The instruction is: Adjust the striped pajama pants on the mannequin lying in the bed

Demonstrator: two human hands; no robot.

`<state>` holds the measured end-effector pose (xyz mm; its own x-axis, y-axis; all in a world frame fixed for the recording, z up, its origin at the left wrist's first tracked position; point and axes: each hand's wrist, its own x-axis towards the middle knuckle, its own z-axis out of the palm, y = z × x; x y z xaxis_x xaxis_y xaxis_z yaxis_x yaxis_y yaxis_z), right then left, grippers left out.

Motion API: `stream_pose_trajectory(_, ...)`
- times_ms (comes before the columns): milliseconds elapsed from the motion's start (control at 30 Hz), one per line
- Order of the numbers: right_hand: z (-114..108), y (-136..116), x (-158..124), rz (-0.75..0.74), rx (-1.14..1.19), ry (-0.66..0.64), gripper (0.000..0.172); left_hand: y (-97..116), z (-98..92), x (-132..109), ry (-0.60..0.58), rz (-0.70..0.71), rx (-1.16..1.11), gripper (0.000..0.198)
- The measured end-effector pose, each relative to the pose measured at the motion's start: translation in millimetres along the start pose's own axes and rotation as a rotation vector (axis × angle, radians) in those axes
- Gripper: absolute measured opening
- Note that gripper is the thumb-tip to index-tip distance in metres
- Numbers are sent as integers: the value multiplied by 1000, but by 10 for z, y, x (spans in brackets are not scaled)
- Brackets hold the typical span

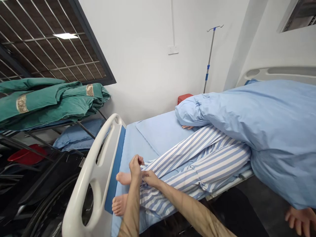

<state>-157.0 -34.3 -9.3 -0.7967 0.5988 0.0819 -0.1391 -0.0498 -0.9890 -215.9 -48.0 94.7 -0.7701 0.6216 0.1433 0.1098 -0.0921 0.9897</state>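
Note:
Striped blue-and-white trousers (182,154) cover the legs of a figure lying on the bed; whether it is a person or a manikin I cannot tell. Two bare feet stick out at the bed's foot end, one foot (123,178) beside my wrist and the other foot (119,204) nearer me. My left hand (135,167) is curled just above the ankle by the far trouser cuff, and what its fingers hold is hidden. Close to its right, my right hand (151,179) pinches the trouser leg near the cuff.
A blue quilt (271,121) covers the upper body, and a hand (300,219) hangs out below it. The white footboard (84,184) stands left, beside a wheelchair wheel (54,200). Green folded cloth (49,102) lies behind. An IV pole (209,59) stands against the wall.

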Motion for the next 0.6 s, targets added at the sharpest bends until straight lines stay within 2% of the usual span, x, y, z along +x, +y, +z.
stream_pose_trajectory(67, -105, 11, -66, 94, 75, 135, 18, -238, 103, 135, 78, -52, 122, 30)
stream_pose_trajectory(133, -247, 20, -166, 178, 79, 210, 15, -537, 165, 164, 159, -101, 304, 31)
stream_pose_trajectory(233, -445, -40, -280, 203, -114, 185, 5, -940, 184, 99, 188, -101, 526, 28)
stream_pose_trajectory(300, -499, -177, -248, 156, -311, 156, 11, -1118, 158, 66, 154, -76, 667, 26)
stream_pose_trajectory(400, -436, -473, 9, -6, -512, 133, 23, -1254, 93, 87, 72, -31, 831, 21)
stream_pose_trajectory(467, -353, -625, 251, -104, -571, 129, 28, -1295, 58, 123, 61, -26, 890, 17)
stream_pose_trajectory(533, -293, -663, 460, -141, -625, 133, 32, -1325, 37, 150, 73, -41, 925, 16)
stream_pose_trajectory(600, -279, -583, 586, -129, -682, 152, 35, -1357, 28, 158, 79, -49, 924, 14)
